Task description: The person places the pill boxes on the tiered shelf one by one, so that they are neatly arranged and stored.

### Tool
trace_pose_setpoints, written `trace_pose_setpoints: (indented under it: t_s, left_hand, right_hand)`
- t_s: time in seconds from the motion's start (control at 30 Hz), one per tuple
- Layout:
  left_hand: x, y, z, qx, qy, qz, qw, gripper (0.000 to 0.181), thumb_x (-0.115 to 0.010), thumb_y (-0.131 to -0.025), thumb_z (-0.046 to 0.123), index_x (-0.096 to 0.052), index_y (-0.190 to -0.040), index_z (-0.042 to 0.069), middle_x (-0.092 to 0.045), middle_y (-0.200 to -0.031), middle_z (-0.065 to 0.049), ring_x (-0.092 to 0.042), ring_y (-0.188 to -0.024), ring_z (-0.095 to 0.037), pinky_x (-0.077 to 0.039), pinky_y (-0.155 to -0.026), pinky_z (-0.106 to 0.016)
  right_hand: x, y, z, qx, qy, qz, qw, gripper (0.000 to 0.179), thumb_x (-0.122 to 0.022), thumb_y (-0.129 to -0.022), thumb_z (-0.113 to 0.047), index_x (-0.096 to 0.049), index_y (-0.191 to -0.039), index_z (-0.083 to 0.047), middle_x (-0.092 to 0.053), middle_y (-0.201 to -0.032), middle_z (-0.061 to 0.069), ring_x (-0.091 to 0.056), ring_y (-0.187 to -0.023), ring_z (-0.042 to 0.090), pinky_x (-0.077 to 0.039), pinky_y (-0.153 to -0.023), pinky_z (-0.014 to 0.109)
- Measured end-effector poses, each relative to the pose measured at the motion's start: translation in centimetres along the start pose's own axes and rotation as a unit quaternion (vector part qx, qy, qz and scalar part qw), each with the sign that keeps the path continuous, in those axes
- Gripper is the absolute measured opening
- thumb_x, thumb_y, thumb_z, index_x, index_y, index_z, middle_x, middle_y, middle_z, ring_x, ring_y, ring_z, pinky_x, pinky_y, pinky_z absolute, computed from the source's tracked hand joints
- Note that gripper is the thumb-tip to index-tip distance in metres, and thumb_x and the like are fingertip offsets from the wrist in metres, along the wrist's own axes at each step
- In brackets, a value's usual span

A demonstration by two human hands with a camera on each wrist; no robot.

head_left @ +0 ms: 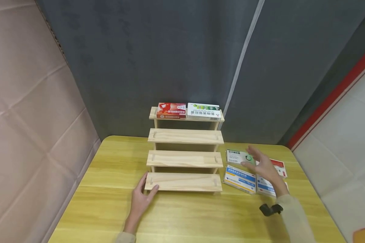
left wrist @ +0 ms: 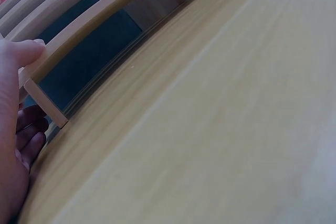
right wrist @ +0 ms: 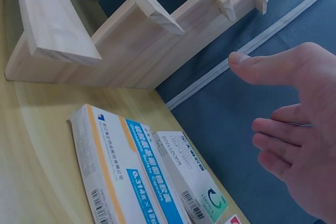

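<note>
A stepped wooden display rack point(head_left: 184, 158) stands on the table with its tiers rising toward the back. My left hand point(head_left: 141, 199) grips the left end of its lowest tier, thumb over the board and the other fingers around the side panel, as the left wrist view shows. To the right, my right hand point(head_left: 264, 166) hovers with spread fingers over several medicine boxes, holding nothing. Nearest its fingertips lies a white-and-green medicine box point(head_left: 239, 157). A blue-and-white capsule box point(right wrist: 128, 169) lies in front of it. Another blue-and-white box point(head_left: 265, 186) and a red-and-white box point(head_left: 278, 167) are partly hidden by the hand.
On the top tier sit a red medicine box point(head_left: 171, 110) and a white-and-green box point(head_left: 203, 111), side by side. A dark grey partition point(head_left: 158, 60) rises behind the table point(head_left: 109, 189). Pale panels flank both sides. A black strap-like piece point(head_left: 270, 210) is at the right wrist.
</note>
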State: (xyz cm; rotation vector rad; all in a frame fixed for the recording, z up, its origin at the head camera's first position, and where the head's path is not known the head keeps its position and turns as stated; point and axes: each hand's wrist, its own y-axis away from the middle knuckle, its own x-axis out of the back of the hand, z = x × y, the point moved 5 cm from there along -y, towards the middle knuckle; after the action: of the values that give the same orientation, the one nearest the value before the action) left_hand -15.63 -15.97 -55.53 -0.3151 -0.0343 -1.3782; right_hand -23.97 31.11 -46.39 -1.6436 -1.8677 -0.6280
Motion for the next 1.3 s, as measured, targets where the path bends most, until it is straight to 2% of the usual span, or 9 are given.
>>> trace_pose_setpoints:
  t_s: [0.13, 0.47, 0.7, 1.0, 1.3]
  left_hand:
    - [0.1, 0.0, 0.2, 0.002, 0.001, 0.000, 1.0000, 0.076, -0.079, -0.087, 0.009, -0.041, -0.150, -0.006, -0.052, -0.147, -0.028, -0.048, -0.139, -0.043, -0.030, -0.111, -0.007]
    - [-0.1, 0.1, -0.1, 0.000, -0.004, 0.006, 1.0000, 0.074, -0.079, -0.087, 0.008, -0.041, -0.150, -0.004, -0.050, -0.148, -0.028, -0.046, -0.141, -0.043, -0.027, -0.111, -0.005]
    - [-0.2, 0.1, -0.3, -0.002, -0.007, 0.006, 1.0000, 0.074, -0.078, -0.088, 0.010, -0.041, -0.151, -0.002, -0.049, -0.150, -0.027, -0.045, -0.142, -0.043, -0.027, -0.114, -0.009]
    - [0.1, 0.0, 0.3, -0.010, 0.000, 0.004, 0.9999, 0.075, -0.080, -0.086, 0.008, -0.042, -0.149, -0.007, -0.053, -0.146, -0.029, -0.050, -0.137, -0.043, -0.031, -0.111, -0.007]
    - [0.2, 0.1, 0.5, -0.019, -0.003, 0.001, 0.9998, 0.074, -0.079, -0.087, 0.008, -0.042, -0.149, -0.008, -0.054, -0.144, -0.029, -0.052, -0.135, -0.043, -0.033, -0.110, -0.009]
  right_hand:
    - [-0.3, 0.4, 0.6, 0.007, -0.001, 0.002, 1.0000, 0.090, -0.075, -0.093, -0.034, -0.023, -0.160, -0.002, -0.039, -0.159, 0.026, -0.037, -0.142, 0.053, -0.032, -0.113, 0.075]
    - [-1.5, 2.5, 2.1, -0.022, -0.006, -0.002, 0.9997, 0.093, -0.076, -0.091, -0.036, -0.024, -0.159, 0.001, -0.040, -0.156, 0.029, -0.037, -0.142, 0.051, -0.035, -0.114, 0.069]
    - [-2.2, 3.6, 3.0, -0.033, -0.012, -0.005, 0.9994, 0.095, -0.078, -0.089, -0.033, -0.024, -0.158, 0.003, -0.040, -0.156, 0.030, -0.037, -0.142, 0.053, -0.034, -0.115, 0.070]
    - [-3.0, 4.4, 4.0, -0.018, 0.037, 0.009, 0.9991, 0.097, -0.084, -0.082, -0.035, -0.033, -0.152, 0.009, -0.046, -0.150, 0.033, -0.045, -0.135, 0.054, -0.040, -0.110, 0.070]
    - [-3.5, 5.1, 5.0, -0.048, 0.059, -0.014, 0.9970, 0.106, -0.087, -0.077, -0.036, -0.028, -0.156, 0.004, -0.044, -0.153, 0.030, -0.038, -0.142, 0.051, -0.031, -0.114, 0.072]
